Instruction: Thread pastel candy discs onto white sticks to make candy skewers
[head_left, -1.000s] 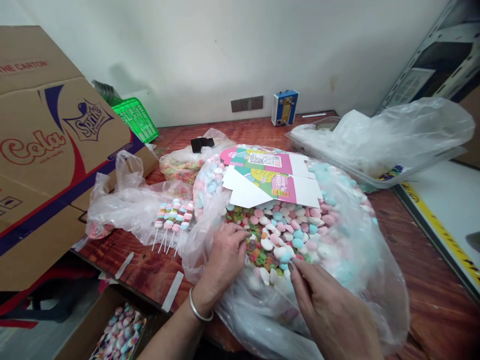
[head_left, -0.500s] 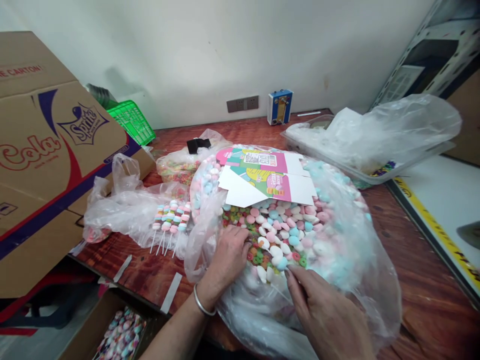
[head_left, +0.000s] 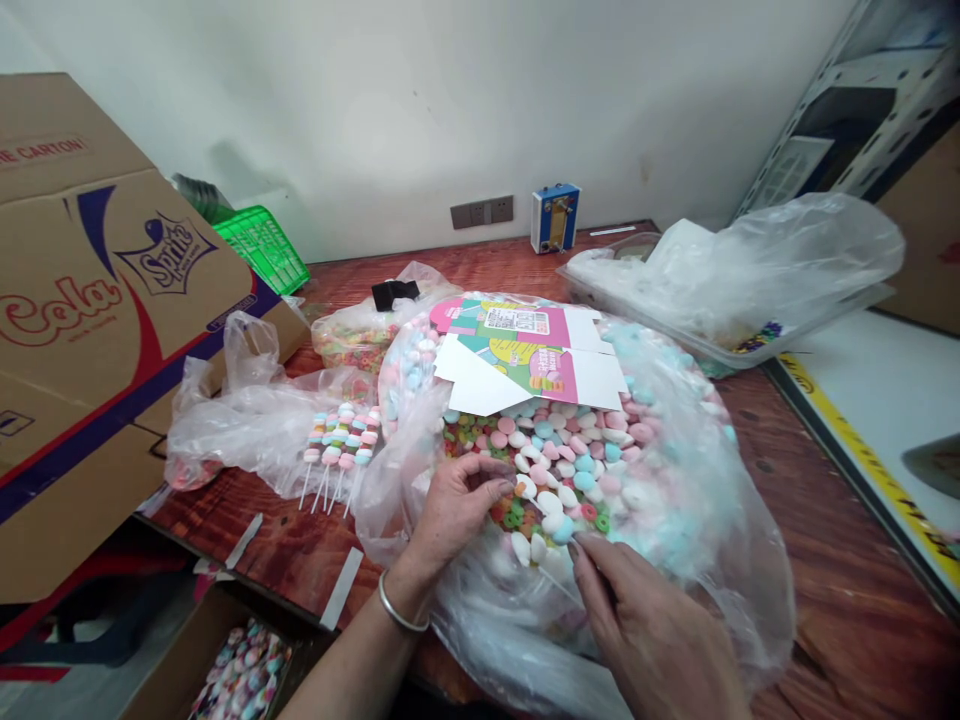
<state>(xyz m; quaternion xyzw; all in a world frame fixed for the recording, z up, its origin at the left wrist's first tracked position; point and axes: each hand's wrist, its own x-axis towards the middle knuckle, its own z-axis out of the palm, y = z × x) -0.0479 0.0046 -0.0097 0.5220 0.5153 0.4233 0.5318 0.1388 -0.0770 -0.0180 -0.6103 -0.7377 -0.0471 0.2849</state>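
A short skewer of white and pale-blue button-shaped candies (head_left: 561, 528) lies at the fingertips of the right hand (head_left: 649, 615), whose thumb and forefinger appear closed on its mostly hidden end. Its long axis appears to run forward and leftward from that grip, toward the left hand (head_left: 456, 512). The right hand is nearer, touching; the left stands apart, thumb and forefinger narrowly spaced above small multicoloured ring-shaped candies (head_left: 514, 518). Whether it holds one cannot be told. Beyond lie loose pink, white and blue candies (head_left: 585, 465) in a large clear plastic bag (head_left: 750, 560), with a flat, printed pink-and-green carton (head_left: 517, 355) on top. Farther left, four loaded candy skewers (head_left: 341, 440) rest on crumpled clear plastic (head_left: 247, 425) over the reddish-brown wooden tabletop (head_left: 847, 560).
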